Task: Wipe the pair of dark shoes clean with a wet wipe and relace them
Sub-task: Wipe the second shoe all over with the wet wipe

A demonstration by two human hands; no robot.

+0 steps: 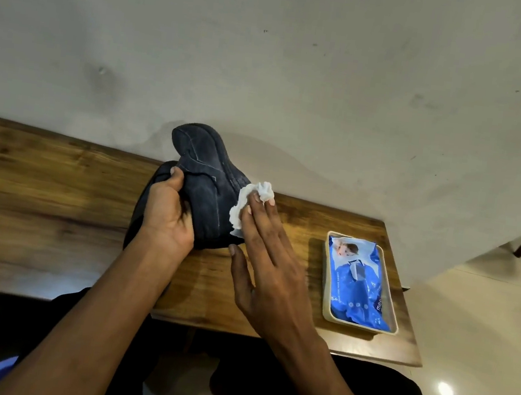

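Now — shoe: gripped upright by left hand, exposing its side.
Wipe: pressed on by right hand — fingers flat.

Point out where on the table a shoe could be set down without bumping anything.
Bare wood lies left of the dark shoe on the table, and a narrower strip runs between the right hand and the wipes tray. The middle is crowded: the left hand grips the shoe, the wet wipe is pressed against it.
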